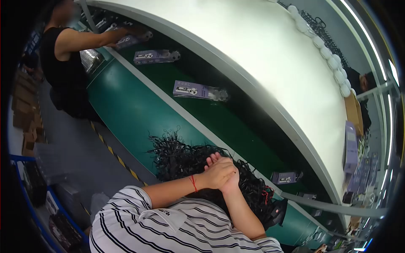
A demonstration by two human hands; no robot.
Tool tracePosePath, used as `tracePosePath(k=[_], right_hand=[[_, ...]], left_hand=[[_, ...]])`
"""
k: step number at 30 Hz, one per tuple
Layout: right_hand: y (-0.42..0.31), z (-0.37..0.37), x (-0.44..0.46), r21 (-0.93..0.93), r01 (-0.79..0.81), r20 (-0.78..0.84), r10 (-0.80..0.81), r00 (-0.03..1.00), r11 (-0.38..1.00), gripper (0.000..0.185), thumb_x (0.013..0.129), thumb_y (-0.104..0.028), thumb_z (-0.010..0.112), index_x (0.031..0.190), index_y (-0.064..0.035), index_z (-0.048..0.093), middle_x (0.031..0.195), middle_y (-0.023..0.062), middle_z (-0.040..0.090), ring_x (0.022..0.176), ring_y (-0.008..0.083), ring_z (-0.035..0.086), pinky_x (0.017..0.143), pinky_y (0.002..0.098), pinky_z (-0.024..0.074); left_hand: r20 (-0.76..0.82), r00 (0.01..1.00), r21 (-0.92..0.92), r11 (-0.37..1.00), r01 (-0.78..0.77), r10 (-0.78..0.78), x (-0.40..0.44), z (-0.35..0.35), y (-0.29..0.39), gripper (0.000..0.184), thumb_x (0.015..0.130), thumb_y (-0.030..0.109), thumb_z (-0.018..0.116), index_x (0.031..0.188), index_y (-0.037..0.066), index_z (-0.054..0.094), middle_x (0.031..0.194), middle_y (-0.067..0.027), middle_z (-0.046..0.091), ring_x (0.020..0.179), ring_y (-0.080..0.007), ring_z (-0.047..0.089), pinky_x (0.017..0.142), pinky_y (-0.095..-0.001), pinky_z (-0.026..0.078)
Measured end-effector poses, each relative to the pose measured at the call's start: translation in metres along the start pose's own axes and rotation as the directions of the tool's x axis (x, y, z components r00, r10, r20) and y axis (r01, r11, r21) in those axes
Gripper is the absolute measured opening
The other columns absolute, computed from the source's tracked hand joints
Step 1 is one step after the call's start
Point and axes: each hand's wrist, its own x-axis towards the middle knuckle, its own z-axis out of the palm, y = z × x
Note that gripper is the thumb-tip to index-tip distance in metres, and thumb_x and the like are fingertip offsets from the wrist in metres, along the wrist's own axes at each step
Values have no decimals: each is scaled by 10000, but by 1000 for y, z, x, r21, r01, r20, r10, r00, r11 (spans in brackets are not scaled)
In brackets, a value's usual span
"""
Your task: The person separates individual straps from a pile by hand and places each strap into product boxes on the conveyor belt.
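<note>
My left hand (218, 174), with a red string bracelet at its wrist, is closed around my right hand (231, 182). The two hands meet in front of my striped shirt. Fingers of my right hand stick out past the left one, stretched and slightly bent, with nothing visible in them. Just beneath and behind both hands lies a heap of black, curly straps (173, 158) on the green table edge. A bit of red cord (267, 195) shows among them on the right.
Purple printed boxes with clear plastic ends, like this one (187, 89), lie spaced along the dark green conveyor belt (236, 122). A co-worker (63, 63) at the far left reaches to another box. White round items (325, 52) line the white upper shelf (261, 46).
</note>
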Motion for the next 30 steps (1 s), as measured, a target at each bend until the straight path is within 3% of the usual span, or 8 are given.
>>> tracePosePath(k=[7,11,13,15,16,19,27,30], right_hand=[[-54,-35,142,-185,-63,-309,3,951,981,319,1052,-363,491,869,-110,560,782,33,552,777,184,575,696,299,476],[-90,-25,254,-459,-5,-289,-144,946,889,354,1037,-358,520,769,-129,484,582,2,408,463,144,385,401,293,297],[-124,-22,323,-863,220,-106,-589,801,455,408,1016,-402,537,746,-96,528,550,57,452,441,188,437,396,353,329],[-165,-37,387,-876,-135,326,-776,540,-462,414,1000,-422,541,832,-56,635,677,139,600,630,297,607,594,444,488],[-169,-52,398,-875,-137,325,-774,544,-464,414,1000,-422,541,832,-56,635,677,139,600,630,297,607,594,444,488],[-173,-75,416,-219,62,706,-114,699,-974,398,984,-407,557,954,-30,682,942,191,689,921,378,657,852,493,495],[-213,-86,371,-594,-12,696,-522,493,-804,287,974,-290,594,1037,-25,686,1091,200,679,1027,391,641,929,469,493],[-184,-58,288,-685,-35,560,-556,614,-728,239,975,-231,605,1064,-24,681,1054,178,686,989,340,659,897,422,512]], left_hand=[[306,933,723,684,-98,-189,33,-69,-88,506,828,177,683,1316,107,567,1410,-178,469,1231,-350,494,1096,-582,333],[-35,964,708,675,210,-263,41,-91,-72,290,852,134,670,1125,40,643,1264,-170,547,1172,-338,534,1074,-511,374],[-44,959,658,714,239,-281,22,-106,-62,267,848,114,674,1101,35,645,1232,-167,561,1134,-341,548,1034,-494,398],[-44,957,603,756,253,-286,-9,-114,-63,244,843,95,678,1076,29,646,1200,-164,576,1097,-344,563,994,-478,422],[-49,936,589,746,310,-350,-30,-116,-69,233,842,87,682,1065,31,649,1187,-163,584,1072,-345,569,962,-474,431],[-74,891,548,729,411,-447,-58,-123,-72,215,844,81,686,1050,32,653,1168,-160,596,1035,-345,580,922,-466,445],[-126,857,473,729,495,-500,-59,-169,-77,134,868,90,673,989,33,661,1025,-140,639,948,-347,611,847,-436,477],[-14,851,565,698,440,-525,-47,-177,-80,102,861,100,674,938,33,669,932,-137,647,900,-351,611,807,-440,486]])
